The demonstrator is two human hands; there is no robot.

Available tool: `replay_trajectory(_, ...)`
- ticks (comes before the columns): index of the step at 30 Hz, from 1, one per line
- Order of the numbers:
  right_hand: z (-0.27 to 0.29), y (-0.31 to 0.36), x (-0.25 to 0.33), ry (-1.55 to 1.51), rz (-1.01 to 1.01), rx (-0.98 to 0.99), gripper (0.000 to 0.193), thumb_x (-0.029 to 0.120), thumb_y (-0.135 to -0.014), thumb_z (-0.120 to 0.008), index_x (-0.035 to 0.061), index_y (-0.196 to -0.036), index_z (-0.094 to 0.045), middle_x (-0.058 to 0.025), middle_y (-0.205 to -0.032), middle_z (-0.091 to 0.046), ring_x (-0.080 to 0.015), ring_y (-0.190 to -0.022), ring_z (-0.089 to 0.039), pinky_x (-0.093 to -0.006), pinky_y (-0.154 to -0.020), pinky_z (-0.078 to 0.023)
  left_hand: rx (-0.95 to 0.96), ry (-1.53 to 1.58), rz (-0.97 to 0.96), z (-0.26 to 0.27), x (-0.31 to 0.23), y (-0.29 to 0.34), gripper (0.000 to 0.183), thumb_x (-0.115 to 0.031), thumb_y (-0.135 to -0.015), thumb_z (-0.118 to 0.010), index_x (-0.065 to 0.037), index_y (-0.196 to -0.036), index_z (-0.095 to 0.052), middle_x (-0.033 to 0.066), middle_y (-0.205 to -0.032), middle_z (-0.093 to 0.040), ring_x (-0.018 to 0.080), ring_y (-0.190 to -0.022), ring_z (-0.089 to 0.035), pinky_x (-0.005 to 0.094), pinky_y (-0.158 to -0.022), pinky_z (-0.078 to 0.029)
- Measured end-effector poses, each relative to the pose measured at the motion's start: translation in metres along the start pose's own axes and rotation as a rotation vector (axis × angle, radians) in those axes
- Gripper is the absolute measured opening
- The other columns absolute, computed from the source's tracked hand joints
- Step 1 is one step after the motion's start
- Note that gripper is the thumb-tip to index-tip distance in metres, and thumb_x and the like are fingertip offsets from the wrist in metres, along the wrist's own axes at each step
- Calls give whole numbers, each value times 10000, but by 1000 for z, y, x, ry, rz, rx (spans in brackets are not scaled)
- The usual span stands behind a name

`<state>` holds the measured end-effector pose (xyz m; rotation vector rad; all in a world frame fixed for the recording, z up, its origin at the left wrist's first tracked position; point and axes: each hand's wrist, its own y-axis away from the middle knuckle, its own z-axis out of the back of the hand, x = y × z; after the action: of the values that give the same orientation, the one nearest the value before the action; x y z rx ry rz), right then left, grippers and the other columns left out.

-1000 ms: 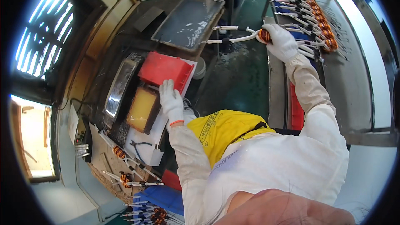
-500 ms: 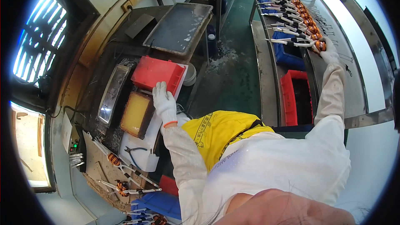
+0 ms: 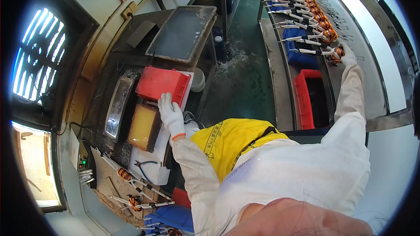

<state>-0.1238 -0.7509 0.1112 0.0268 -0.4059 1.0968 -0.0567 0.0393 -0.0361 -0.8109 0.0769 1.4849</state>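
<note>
My right hand (image 3: 348, 57), in a white glove, is closed on a ring-shaped copper-wire coil (image 3: 336, 54) with white-sleeved leads, at the near end of a row of similar coils (image 3: 316, 11) on the right-hand bench. Its leads point left over the bench edge. On the left, my gloved left hand (image 3: 171, 114) has its fingers stretched out and holds nothing. It lies by the near edge of a red plastic bin (image 3: 162, 84), beside a dark-rimmed box with a yellow block inside (image 3: 143, 124); whether it touches either, I cannot tell.
A long metal trough (image 3: 119, 107) stands left of the yellow block. Pliers (image 3: 143, 170) and loose coils (image 3: 124, 174) lie nearer on the left bench. A grey-topped tray (image 3: 183, 32) is farther back. Red (image 3: 304, 100) and blue bins (image 3: 297, 48) sit below the right bench's edge.
The coil in my right hand has come nearer, apart from the row. My left hand stays outstretched beside the red bin, and the whole view has shifted slightly.
</note>
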Motion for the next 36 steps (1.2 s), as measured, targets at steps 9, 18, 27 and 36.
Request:
replay_trajectory(9, -41, -78, -5, -342, -392, -54, 344, -10, -827, -619, 84, -1157, -636, -143, -1091, -651, -247, -966, -623, -336, -877, -501, -35, 52, -4, -3, -9, -1, 392, -67, -912, -554, -50, -1295, -638, 158, -1400, -577, 372, -1364, -455, 427, -1144, -364)
replay_trajectory(18, -69, -22, 14, 215, -58, -404, 678, 18, -767, -654, 189, -1400, -483, -179, -1408, -460, -394, -1309, -452, -440, -1105, -387, -5, 74, 54, 1, -10, 1, 393, -88, -928, -541, -56, -1309, -629, 155, -1422, -559, 352, -1391, -426, 410, -1156, -348)
replay_trajectory(27, -82, -5, 24, 180, -28, -600, 712, 390, -819, -779, 240, -1441, -466, -170, -1464, -420, -390, -1360, -394, -469, -1128, -353, 12, 63, 48, -3, -5, 1, 398, -75, -926, -548, -56, -1317, -623, 151, -1444, -540, 336, -1397, -420, 398, -1158, -344)
replay_trajectory(36, -100, 3, 39, -130, 57, -844, 645, 293, -812, -799, 122, -1365, -514, -177, -1358, -483, -366, -1270, -462, -467, -1060, -410, 42, 79, 81, 4, -12, -2, 392, -73, -932, -533, -35, -1311, -623, 159, -1441, -542, 339, -1408, -403, 388, -1157, -342)
